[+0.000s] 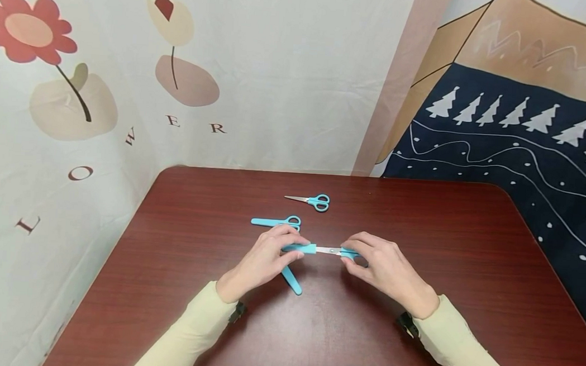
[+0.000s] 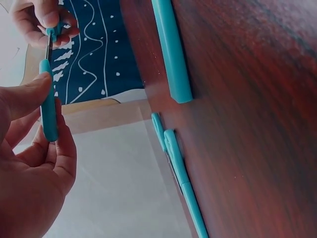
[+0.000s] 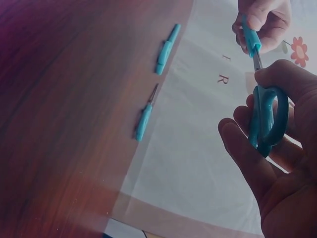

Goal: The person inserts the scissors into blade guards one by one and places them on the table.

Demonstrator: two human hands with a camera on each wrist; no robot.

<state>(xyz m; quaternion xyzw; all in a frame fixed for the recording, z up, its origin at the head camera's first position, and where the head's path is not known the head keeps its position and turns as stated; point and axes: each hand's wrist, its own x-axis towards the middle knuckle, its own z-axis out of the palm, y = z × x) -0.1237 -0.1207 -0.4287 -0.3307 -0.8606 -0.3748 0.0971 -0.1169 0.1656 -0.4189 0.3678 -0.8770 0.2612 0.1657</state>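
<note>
Altogether, three scissors [image 1: 328,250] and, seemingly, three blue sheaths [image 1: 308,249].

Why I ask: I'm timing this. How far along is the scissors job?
If this is covering, not uncovering, which I can't tell, one covered pair of scissors looks done. In hand, the left grip pinches a cover partly over another pair's blades, while the right grip holds the handles. Remaining, probably: the bare pair farthest back and the loose cover.

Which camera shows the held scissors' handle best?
The right wrist view: the handle is close up there, mostly uncovered. The head view shows it partly hidden by the right hand; the left wrist view shows only a small, faraway bit.
</note>
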